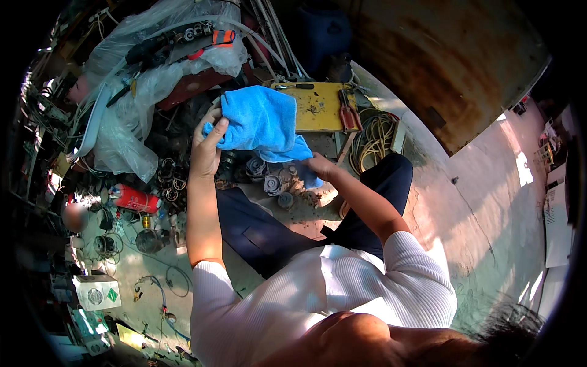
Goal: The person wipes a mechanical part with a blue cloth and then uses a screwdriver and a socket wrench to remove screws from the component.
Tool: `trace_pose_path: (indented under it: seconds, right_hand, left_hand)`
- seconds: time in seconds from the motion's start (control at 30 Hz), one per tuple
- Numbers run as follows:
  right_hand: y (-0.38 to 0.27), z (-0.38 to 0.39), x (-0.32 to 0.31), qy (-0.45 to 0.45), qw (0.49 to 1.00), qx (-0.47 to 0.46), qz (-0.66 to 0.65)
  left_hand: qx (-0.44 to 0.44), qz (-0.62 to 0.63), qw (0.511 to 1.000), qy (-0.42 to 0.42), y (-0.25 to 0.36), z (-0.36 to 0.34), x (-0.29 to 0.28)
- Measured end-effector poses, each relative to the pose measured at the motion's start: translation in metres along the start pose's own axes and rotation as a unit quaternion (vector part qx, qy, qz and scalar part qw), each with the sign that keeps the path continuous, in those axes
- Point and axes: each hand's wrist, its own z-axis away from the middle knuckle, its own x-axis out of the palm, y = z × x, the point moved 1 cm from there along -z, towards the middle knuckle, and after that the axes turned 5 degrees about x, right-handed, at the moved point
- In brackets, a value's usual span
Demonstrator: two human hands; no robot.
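A bright blue cloth (257, 119) hangs spread in front of me, between my two hands. My left hand (208, 139) is closed on its left edge, with the thumb on the near side. At the cloth's lower right corner, my right hand (321, 166) pinches the fabric, its fingertips partly hidden. Beyond the cloth stands a low yellow bench (318, 116), partly covered by it. Red-handled pliers (349, 113) and a dark screwdriver (296, 86) lie on that bench. Below the cloth, several greasy round metal parts (273, 182) sit on the floor between my legs.
Crumpled clear plastic sheeting (125, 131) covers clutter at the far left. A red cylinder (136, 199) lies near my left forearm. A coiled yellowish hose (373, 144) rests right of the bench. A rusty metal panel (452, 67) overhangs the far right. A white box (98, 292) sits lower left.
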Motion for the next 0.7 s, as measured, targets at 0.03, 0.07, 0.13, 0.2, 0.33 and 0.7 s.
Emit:
trace_pose_path:
  seconds: [0.03, 0.07, 0.13, 0.2, 0.33, 0.7]
  right_hand:
    - [0.004, 0.008, 0.005, -0.047, 0.984, 0.030, -0.171]
    - [0.003, 0.023, 0.006, -0.107, 0.954, 0.014, -0.280]
    - [-0.025, 0.061, 0.022, -0.208, 0.889, -0.040, -0.405]
    - [-0.032, 0.073, 0.017, -0.190, 0.874, -0.032, -0.445]
    - [0.006, 0.051, -0.024, -0.016, 0.955, 0.042, -0.292]
    - [0.007, 0.040, -0.078, -0.039, 0.991, 0.089, -0.093]
  left_hand:
    - [0.011, -0.087, 0.996, 0.015, -0.032, -0.001, -0.015]
    - [0.036, -0.172, 0.984, 0.015, -0.057, 0.007, -0.007]
    - [0.044, -0.268, 0.960, -0.068, -0.104, 0.030, 0.011]
    - [0.035, -0.267, 0.935, -0.231, -0.126, 0.049, 0.050]
    - [-0.152, -0.206, 0.919, -0.300, -0.145, 0.023, 0.079]
    - [-0.319, -0.661, 0.677, -0.056, -0.273, -0.141, 0.007]
